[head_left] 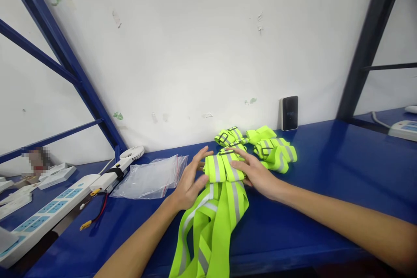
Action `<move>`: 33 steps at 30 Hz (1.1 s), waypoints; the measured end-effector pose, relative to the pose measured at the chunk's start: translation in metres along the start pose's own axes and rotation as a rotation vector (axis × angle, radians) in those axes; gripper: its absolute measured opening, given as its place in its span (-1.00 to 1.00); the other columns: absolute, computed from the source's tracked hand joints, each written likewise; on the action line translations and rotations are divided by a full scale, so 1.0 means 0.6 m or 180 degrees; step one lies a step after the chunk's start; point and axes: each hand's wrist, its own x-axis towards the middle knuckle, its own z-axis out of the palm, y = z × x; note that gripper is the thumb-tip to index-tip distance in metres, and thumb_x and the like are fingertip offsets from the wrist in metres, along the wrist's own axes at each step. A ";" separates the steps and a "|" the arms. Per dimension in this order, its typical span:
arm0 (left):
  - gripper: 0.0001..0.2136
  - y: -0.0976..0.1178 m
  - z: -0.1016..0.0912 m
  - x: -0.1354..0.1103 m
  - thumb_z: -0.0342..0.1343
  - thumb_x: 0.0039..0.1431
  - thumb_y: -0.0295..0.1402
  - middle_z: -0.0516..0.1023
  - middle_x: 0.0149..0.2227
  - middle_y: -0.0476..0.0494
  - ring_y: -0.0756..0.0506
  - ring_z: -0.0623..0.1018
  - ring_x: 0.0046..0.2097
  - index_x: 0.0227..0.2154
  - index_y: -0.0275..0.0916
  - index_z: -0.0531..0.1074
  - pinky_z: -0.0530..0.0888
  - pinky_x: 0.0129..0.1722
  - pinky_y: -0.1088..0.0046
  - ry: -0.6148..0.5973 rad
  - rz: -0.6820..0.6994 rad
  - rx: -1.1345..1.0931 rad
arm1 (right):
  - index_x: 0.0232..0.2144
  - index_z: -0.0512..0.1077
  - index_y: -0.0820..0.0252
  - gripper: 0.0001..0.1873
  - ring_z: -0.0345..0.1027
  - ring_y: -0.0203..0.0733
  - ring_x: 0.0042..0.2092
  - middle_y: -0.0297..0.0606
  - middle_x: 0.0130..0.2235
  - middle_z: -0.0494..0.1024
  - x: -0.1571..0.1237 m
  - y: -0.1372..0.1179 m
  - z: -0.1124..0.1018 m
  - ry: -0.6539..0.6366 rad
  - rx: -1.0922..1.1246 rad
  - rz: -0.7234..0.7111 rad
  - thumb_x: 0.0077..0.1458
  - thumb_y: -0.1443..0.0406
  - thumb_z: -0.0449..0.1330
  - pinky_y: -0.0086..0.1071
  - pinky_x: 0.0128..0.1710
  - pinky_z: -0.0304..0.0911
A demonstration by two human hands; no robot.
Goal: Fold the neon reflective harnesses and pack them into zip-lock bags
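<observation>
A folded bundle of neon-yellow reflective straps [223, 168] with grey stripes lies between my two hands, and its loose lengths hang down toward the table's front edge. My left hand [191, 178] grips the bundle's left side, thumb at the front and fingers reaching behind. On the right side, my right hand [256, 173] holds it with fingers laid across the top; some fingertips are hidden. Just behind are more bundled straps [230, 135] with black buckles. Another folded strap bundle [276, 154] rests to the right of them.
Clear plastic zip bags [148, 178] lie left of my left hand. Farther left are a white handheld fan [132, 153], a long power strip [48, 215] and a cable with yellow connectors [86, 225]. A black-and-white box [289, 113] leans near the wall on the blue table [325, 182].
</observation>
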 end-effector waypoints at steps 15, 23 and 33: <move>-0.62 -0.014 0.028 0.007 0.14 0.14 -0.04 0.54 -0.42 -0.11 -0.06 0.48 -0.43 -0.36 -0.33 0.47 0.38 -0.46 0.49 0.0666 -0.1290 -0.0919 | -0.34 0.31 0.18 -0.67 0.19 -0.34 -0.60 -0.41 -0.55 0.36 -0.006 0.000 -0.013 -0.1007 -0.0531 -0.0165 0.11 0.03 0.15 -0.47 -0.63 0.05; -0.55 -0.013 0.037 0.003 0.21 0.02 0.04 0.42 -0.61 -0.03 0.03 0.37 -0.60 -0.54 -0.33 0.41 0.28 -0.61 0.54 0.0678 -0.1816 -0.1564 | 0.23 0.14 -0.01 -0.29 0.38 -0.01 -0.07 -0.04 0.11 0.30 0.001 0.011 -0.034 0.0243 -0.3038 -0.2553 0.04 0.33 0.26 -0.12 -0.14 0.36; -0.38 -0.007 0.039 0.007 0.09 0.21 -0.07 0.39 0.07 -0.28 -0.13 0.53 -0.10 0.24 -0.10 -0.02 0.47 -0.15 0.32 0.0076 -0.1139 -0.1092 | -0.05 0.41 0.13 -0.61 0.38 -0.06 -0.29 -0.22 -0.31 0.50 0.005 -0.014 -0.021 0.0863 -0.1444 -0.1336 0.20 0.03 0.12 -0.25 -0.35 0.31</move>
